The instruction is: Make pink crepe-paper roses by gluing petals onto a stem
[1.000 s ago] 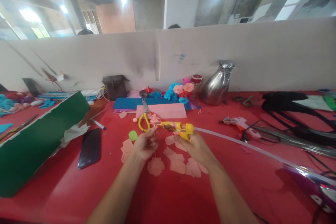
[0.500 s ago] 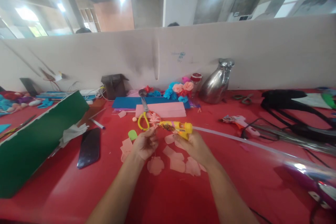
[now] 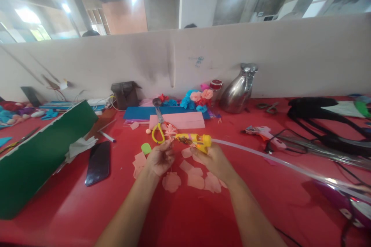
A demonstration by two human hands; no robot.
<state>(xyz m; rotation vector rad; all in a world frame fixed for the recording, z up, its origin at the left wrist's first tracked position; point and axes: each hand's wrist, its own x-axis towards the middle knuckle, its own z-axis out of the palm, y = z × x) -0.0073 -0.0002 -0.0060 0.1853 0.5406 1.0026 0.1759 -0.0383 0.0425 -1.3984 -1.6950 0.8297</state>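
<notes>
Pinched upright in my left hand [image 3: 162, 159] is a small pink paper flower [image 3: 170, 131]. My right hand [image 3: 214, 162] is wrapped round the handle of a yellow glue gun [image 3: 193, 139]. Its nozzle points left and meets the flower, or comes very close to it. A long clear glue stick [image 3: 261, 155] runs from the back of the gun to the right. Pink paper petals [image 3: 195, 179] lie on the red table below both hands. Just behind the flower lie yellow-handled scissors [image 3: 158, 133].
On the left are a green board [image 3: 43, 158] and a phone [image 3: 98, 164]. A blue sheet [image 3: 136, 113], pink paper [image 3: 185, 120], finished paper flowers [image 3: 199, 98] and a metal jug [image 3: 239, 90] line the back. Another glue gun [image 3: 265, 135] and cables lie right.
My hands, the glue gun and the flower keep nearly the same places. The view has shifted very slightly. Part of another person's hand now shows at the right edge.
</notes>
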